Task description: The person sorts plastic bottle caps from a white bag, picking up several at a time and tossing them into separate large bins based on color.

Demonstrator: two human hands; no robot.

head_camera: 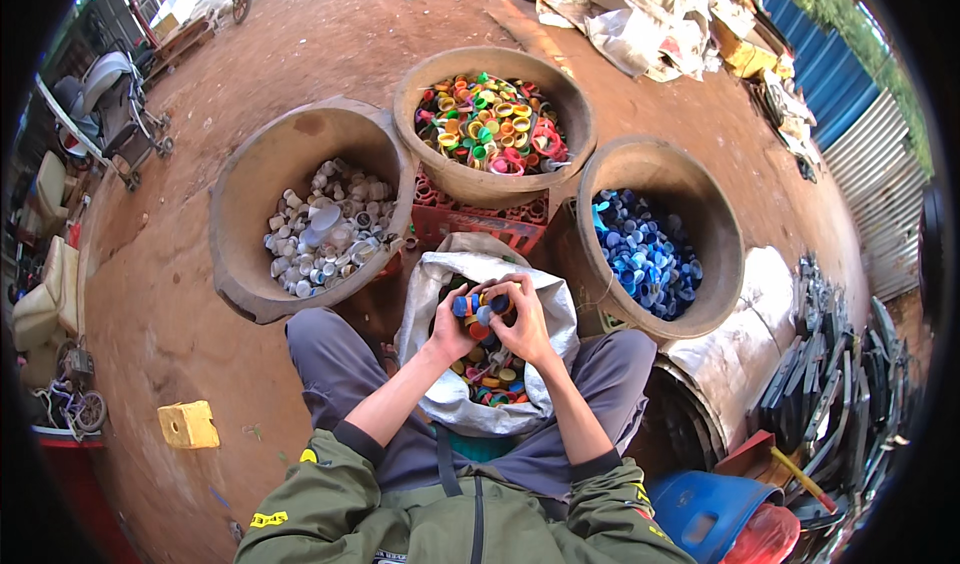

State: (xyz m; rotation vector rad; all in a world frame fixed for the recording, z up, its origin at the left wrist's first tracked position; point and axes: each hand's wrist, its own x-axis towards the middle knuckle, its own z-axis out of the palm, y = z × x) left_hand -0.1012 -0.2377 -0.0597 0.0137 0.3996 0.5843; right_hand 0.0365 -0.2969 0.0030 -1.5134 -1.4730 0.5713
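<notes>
Both my hands are raised over an open white woven sack [431, 271] of mixed plastic bottle caps [499, 376] between my knees. My left hand [452, 327] is curled around several caps, blue and orange among them. My right hand [527, 324] holds a light blue cap [484, 315] between thumb and finger, close against the left. Beyond the sack stand three round tubs. The left tub [247, 181] holds white and clear caps [330, 226], the middle tub [487, 57] red, yellow, orange and green caps [487, 125], the right tub [712, 211] blue caps [649, 256].
A red plastic crate [480, 226] supports the middle tub. A yellow block [188, 424] lies on the dirt floor at left. At lower right are a blue plastic container [697, 511], a yellow-and-red handle [802, 478] and a pile of dark strips [832, 384]. A stroller [120, 106] stands far left.
</notes>
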